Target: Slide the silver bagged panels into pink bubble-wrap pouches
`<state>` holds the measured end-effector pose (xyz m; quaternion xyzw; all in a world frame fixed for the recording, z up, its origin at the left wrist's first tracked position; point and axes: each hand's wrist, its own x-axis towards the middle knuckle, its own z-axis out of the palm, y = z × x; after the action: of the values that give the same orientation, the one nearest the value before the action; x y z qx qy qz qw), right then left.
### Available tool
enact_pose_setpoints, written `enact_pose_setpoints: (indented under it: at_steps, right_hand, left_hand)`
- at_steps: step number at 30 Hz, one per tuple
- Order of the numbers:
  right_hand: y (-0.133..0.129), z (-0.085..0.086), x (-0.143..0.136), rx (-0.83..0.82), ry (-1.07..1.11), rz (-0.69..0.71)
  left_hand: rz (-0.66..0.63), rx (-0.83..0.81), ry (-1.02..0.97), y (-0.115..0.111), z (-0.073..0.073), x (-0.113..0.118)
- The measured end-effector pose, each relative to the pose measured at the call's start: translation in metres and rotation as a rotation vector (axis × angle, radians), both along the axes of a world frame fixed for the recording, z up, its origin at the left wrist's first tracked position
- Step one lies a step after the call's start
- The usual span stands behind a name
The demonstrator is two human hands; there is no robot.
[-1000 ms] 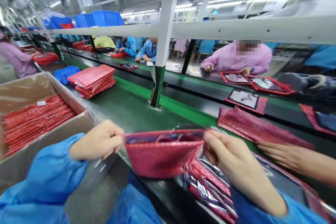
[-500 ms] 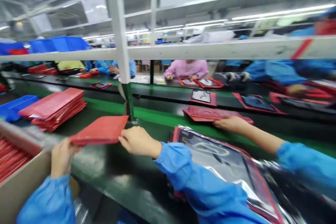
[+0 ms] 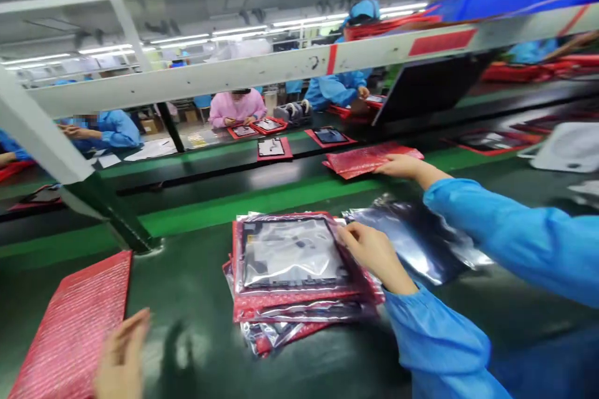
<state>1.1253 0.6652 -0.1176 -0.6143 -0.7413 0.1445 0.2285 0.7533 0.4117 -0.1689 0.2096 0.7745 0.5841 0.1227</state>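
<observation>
Red bubble pouch (image 3: 75,324) flat on the green belt (image 3: 196,274), just left of the loose, spread left hand (image 3: 122,355). Right hand (image 3: 374,255) pinching the right edge of the top silver-bagged panel (image 3: 290,252) on the central stack (image 3: 294,305). Co-worker's hand (image 3: 402,166) beyond, on other red pouches (image 3: 369,159).

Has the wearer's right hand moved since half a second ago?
Yes. The right hand left the flat red bubble-wrap pouch, now lying on the green belt, and touches the stack of shiny bagged panels.
</observation>
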Motion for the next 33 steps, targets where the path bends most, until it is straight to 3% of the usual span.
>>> enact_pose_setpoints:
  at_steps: [2, 5, 9, 13, 18, 21, 24, 27, 30, 33]
  right_hand:
    - [-0.009, -0.014, 0.022, -0.070, 0.022, -0.070]
    - [-0.025, -0.029, 0.028, -0.109, 0.035, -0.119]
    - [-0.035, -0.033, 0.020, -0.084, 0.011, -0.198]
    - [-0.031, -0.033, 0.020, -0.086, -0.051, -0.178]
    - [-0.026, -0.028, 0.021, -0.037, -0.074, -0.008]
    - [-0.035, -0.019, 0.026, 0.089, 0.059, 0.025]
    - [-0.044, -0.011, 0.033, 0.175, 0.328, -0.033]
    - [-0.050, -0.007, 0.037, -0.035, 0.513, -0.104]
    - [-0.059, -0.004, 0.038, -0.230, 0.552, -0.201]
    - [-0.072, 0.003, 0.040, -0.244, 0.475, -0.306]
  left_hand:
    - [-0.211, -0.075, -0.019, 0.040, 0.008, 0.042]
    - [-0.491, -0.169, 0.000, 0.087, 0.017, 0.090]
    - [-0.517, -0.286, 0.227, 0.113, 0.022, 0.104]
    - [-0.556, -0.331, 0.298, 0.117, 0.025, 0.098]
    - [-0.578, -0.307, 0.266, 0.122, 0.027, 0.099]
    - [-0.563, -0.295, 0.211, 0.123, 0.029, 0.102]
    - [-0.612, -0.282, 0.111, 0.119, 0.029, 0.104]
    - [-0.682, -0.264, 0.017, 0.112, 0.028, 0.103]
    - [-0.712, -0.210, -0.042, 0.106, 0.031, 0.093]
    - [-0.603, -0.159, -0.009, 0.102, 0.038, 0.075]
